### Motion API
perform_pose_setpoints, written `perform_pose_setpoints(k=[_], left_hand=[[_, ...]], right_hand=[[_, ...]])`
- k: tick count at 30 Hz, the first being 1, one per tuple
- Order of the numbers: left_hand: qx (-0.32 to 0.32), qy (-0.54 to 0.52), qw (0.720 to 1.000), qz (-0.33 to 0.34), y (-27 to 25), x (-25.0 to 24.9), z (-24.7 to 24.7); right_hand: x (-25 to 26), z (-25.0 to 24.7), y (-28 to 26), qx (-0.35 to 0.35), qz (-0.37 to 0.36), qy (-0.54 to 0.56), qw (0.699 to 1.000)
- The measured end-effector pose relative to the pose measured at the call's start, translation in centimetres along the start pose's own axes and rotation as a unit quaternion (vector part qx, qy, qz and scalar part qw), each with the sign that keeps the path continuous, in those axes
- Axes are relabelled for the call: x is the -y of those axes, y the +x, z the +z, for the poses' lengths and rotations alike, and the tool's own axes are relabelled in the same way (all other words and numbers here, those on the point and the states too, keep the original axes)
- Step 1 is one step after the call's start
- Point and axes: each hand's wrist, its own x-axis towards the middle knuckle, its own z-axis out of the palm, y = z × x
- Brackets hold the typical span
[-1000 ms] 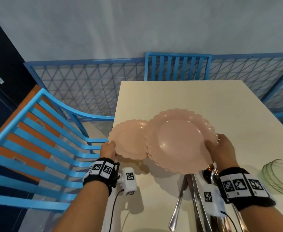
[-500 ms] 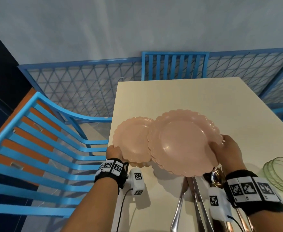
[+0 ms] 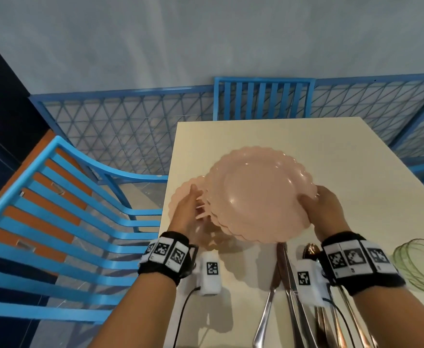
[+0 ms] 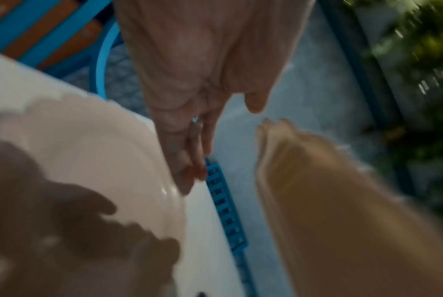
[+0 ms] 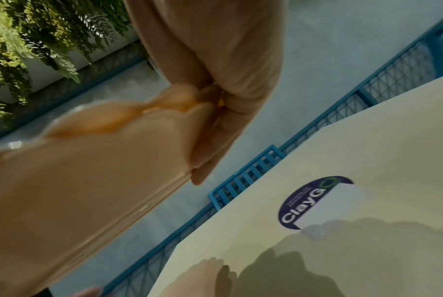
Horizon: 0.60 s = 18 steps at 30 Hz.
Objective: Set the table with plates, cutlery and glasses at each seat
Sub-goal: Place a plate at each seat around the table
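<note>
My right hand (image 3: 316, 204) grips the right rim of a stack of pink scalloped plates (image 3: 258, 194) and holds it tilted above the cream table (image 3: 281, 136). In the right wrist view the fingers (image 5: 215, 130) curl under the stack (image 5: 75, 180). A single pink plate (image 3: 177, 199) lies on the table by its left edge. My left hand (image 3: 198, 202) hovers over it with straight fingers and holds nothing. The left wrist view shows that plate (image 4: 88, 150) flat below the fingers (image 4: 190, 160), with a gap to the stack (image 4: 342, 201).
Knives and spoons (image 3: 283, 285) lie near the table's front edge, partly under my right wrist. A green glass bowl (image 3: 421, 264) sits at the right. One blue chair (image 3: 55, 222) stands left of the table, another (image 3: 263, 99) at its far end.
My left hand has let go of the single plate, which now lies on the table, and has moved right toward the stack. The right hand still holds the stack.
</note>
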Motion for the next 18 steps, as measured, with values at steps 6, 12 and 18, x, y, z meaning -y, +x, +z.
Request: perform_pose_setpoints(k=[6, 12, 18], left_hand=[[0.048, -0.115, 0.992, 0.005, 0.5, -3.2, 1.9], [-0.062, -0.078, 0.994, 0.049, 3.3, -5.2, 1.5], [-0.133, -0.072, 0.988, 0.040, 6.5, -4.4, 0.4]], right_hand=[[3.9, 2.2, 3.4, 0.039, -0.027, -0.005, 0.999], [7.3, 2.2, 8.7, 0.011, -0.084, -0.152, 0.985], [7.9, 1.1, 17.8, -0.026, -0.012, -0.105, 0.994]])
